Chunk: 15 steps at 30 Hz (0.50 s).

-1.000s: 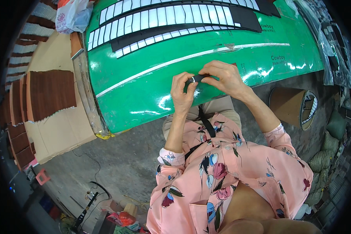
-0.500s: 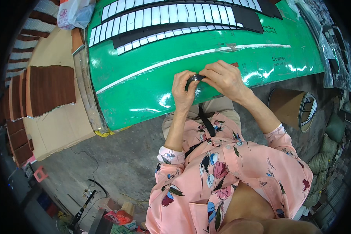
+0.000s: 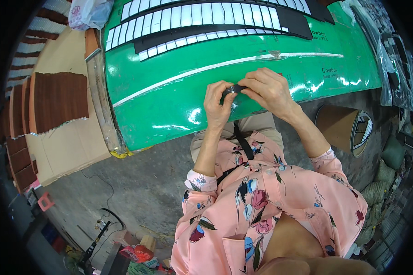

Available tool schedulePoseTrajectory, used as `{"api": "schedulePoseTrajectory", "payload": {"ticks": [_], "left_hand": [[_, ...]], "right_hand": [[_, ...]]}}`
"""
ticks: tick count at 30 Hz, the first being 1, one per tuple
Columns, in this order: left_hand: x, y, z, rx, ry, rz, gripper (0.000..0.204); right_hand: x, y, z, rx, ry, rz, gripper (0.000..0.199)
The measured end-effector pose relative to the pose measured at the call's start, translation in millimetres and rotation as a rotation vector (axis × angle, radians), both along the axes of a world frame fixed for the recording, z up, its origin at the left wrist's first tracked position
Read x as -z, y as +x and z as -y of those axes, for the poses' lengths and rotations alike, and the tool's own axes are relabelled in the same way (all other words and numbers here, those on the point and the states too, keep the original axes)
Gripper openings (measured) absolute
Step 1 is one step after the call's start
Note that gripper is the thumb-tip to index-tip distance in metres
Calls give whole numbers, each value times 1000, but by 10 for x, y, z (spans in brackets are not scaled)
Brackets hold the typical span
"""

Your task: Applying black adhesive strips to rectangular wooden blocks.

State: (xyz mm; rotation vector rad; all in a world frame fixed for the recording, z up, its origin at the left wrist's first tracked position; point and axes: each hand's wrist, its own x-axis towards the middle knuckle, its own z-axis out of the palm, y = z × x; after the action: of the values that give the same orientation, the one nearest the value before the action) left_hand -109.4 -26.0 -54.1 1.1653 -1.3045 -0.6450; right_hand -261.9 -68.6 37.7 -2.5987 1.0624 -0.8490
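Observation:
My left hand (image 3: pixel 216 106) is closed around a small, shiny black roll of tape (image 3: pixel 234 89), over the near part of the green-covered table (image 3: pixel 160 103). Fingertips of my right hand (image 3: pixel 271 94) pinch the same roll at its right edge. Both hands are close together, and the fingers hide much of the roll. Farther back on the green cover lie black strips (image 3: pixel 206 17) with rows of white rectangles.
A white line (image 3: pixel 192 72) crosses the table. To the left, brown corrugated pieces (image 3: pixel 59 97) lie on cardboard (image 3: pixel 64 158). On the right floor is a brown drum (image 3: pixel 335 126). Plastic-wrapped black parts (image 3: pixel 394 68) sit along the right side. A plastic bag (image 3: pixel 89 14) is at the far left.
Both hands have shifted very slightly, up and to the right, with the roll still between them. The right fingers have turned a little. The strips stay where they were on the table.

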Motion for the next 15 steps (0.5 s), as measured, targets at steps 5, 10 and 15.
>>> {"api": "schedulePoseTrajectory", "payload": {"ticks": [5,10,15], "left_hand": [[-12,5,-2,3,-10,-2,22],[-12,-6,5,-2,-18,12,21],[-13,1,5,2,-8,4,21]], "right_hand": [[-11,-36,40,45,19,36,19],[42,-27,37,-21,144,22,19],[48,-16,52,-25,156,27,19]]}}
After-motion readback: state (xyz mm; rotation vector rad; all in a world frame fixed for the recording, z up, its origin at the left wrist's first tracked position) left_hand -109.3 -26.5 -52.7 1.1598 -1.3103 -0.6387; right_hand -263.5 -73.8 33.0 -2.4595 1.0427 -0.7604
